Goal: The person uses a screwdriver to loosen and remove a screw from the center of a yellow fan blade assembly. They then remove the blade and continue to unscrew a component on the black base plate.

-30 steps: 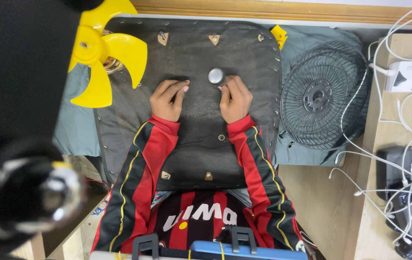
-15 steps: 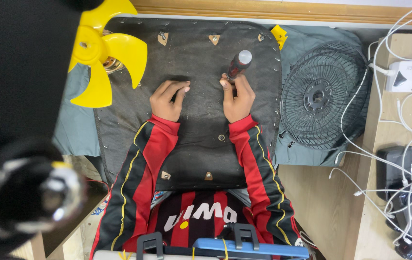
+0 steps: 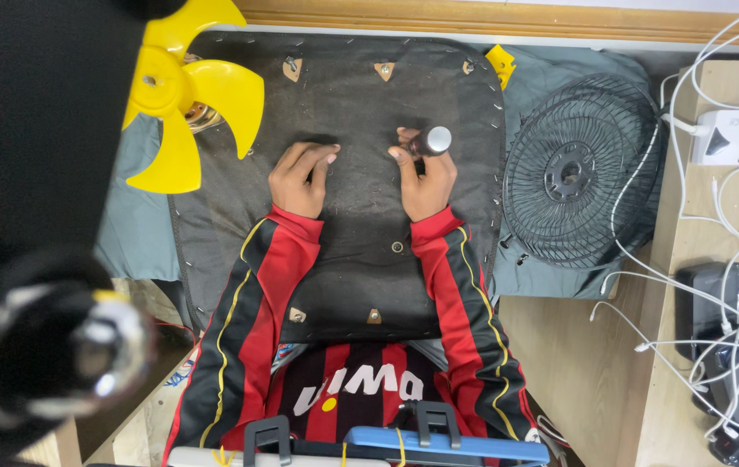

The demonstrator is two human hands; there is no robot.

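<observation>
My right hand [image 3: 426,177] grips a small dark tool with a silver round end [image 3: 435,140], held upright over the black padded panel [image 3: 361,104]. My left hand [image 3: 299,177] rests flat on the same panel, fingers loosely curled, holding nothing. The panel is dark, worn, edged with staples and carries several small triangular metal tabs. Both sleeves are red and black striped.
A yellow fan blade [image 3: 184,95] lies at the panel's upper left. A black wire fan grille [image 3: 581,173] sits on grey cloth to the right. White cables, a power strip [image 3: 737,137] and dark devices crowd the right. A blurred dark object fills the left foreground.
My right hand has swung the silver-ended tool: it pointed toward the panel's middle, then tilted up to the right, and now stands closer above my fingers. My left hand stayed put.
</observation>
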